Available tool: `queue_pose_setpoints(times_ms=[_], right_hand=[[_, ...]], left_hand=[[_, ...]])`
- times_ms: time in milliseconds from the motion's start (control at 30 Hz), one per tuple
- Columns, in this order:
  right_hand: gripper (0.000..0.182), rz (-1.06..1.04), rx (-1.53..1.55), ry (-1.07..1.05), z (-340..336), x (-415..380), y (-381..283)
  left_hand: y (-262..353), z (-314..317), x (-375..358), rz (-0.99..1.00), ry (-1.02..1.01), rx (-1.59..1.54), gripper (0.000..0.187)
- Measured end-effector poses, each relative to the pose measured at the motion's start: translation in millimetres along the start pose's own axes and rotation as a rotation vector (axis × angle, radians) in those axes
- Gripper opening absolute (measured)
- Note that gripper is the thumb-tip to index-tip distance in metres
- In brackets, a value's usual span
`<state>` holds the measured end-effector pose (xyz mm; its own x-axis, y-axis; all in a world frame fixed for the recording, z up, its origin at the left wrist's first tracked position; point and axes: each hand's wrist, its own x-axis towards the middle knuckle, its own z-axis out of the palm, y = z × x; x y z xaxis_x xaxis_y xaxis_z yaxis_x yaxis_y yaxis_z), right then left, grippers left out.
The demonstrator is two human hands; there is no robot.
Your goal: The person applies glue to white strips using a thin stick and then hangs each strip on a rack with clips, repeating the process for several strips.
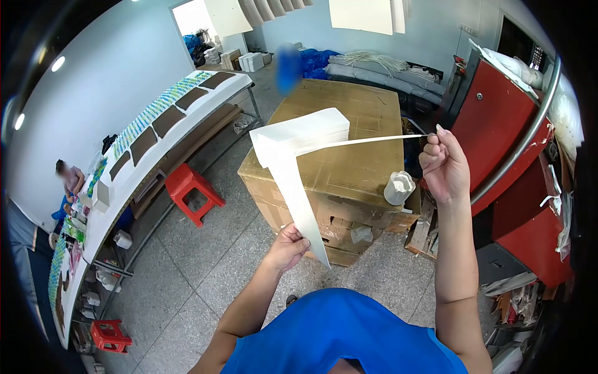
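My left hand point(288, 247) grips a long white paper strip point(295, 193) near its lower end, thumb on top. The strip slants up to a stack of white sheets point(314, 132) on a big brown cardboard box point(367, 106). Raised on the other side, my right hand point(446, 161) pinches the far end of a thin white strip point(367, 140). That strip looks edge-on, dark at the fingertips, and runs left to the stack. A white container point(399, 188) with a pale, crumpled-looking top sits at the box's right corner, below my right hand.
A long white table point(230, 87) with brown panels and green-blue pieces runs along the left wall, a seated person point(71, 181) at its near part. Red stools point(192, 192) stand beside it. A red cabinet point(507, 124) rises on the right. Grey rolls point(380, 75) lie behind the box.
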<state>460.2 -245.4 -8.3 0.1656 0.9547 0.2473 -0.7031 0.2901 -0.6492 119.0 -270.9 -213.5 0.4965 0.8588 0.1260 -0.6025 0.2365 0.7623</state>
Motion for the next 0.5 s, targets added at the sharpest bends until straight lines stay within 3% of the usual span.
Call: queue_pose_setpoints(times_ms=[500], right_hand=[[0.01,0.053,0.031,-0.004,-7.8,-3.7,8.4]], left_hand=[[-2.3,3.5,-2.3,-0.012,-0.025,0.0,0.016]])
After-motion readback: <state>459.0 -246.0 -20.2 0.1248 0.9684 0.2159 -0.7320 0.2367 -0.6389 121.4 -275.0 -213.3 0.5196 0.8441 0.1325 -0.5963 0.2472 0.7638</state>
